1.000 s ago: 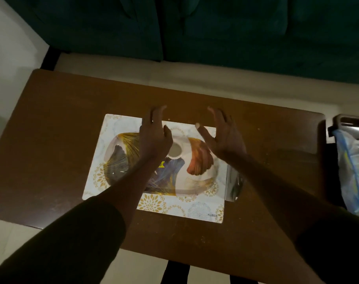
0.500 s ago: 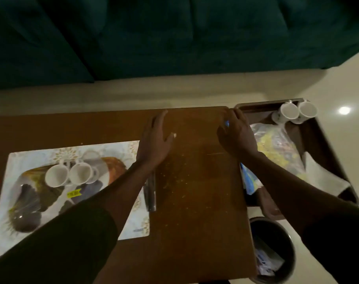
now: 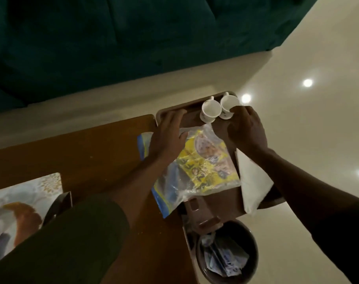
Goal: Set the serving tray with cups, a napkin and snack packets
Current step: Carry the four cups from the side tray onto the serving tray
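A brown serving tray [image 3: 171,109] sits just past the right end of the wooden table [image 3: 88,154]. Two white cups stand at its far end: the left cup [image 3: 211,110] and the right cup [image 3: 227,103]. A clear plastic bag of yellow snack packets [image 3: 205,167] lies across the tray's middle, overhanging its left side. A white napkin [image 3: 254,185] lies along the right rim. My left hand [image 3: 166,138] hovers flat, fingers spread, over the bag's far left corner. My right hand [image 3: 246,130] has its fingertips against the right cup; its thumb is hidden.
A patterned placemat [image 3: 20,201] lies at the table's left, with a dark object [image 3: 59,203] at its right edge. A round waste bin [image 3: 227,255] holding wrappers stands below the tray. A dark green sofa [image 3: 92,48] runs behind the table. Pale floor lies to the right.
My view has swung right from the placemat to the tray. Both hands moved right: the left from the table onto the bag, the right from the tray's left edge to the right cup.
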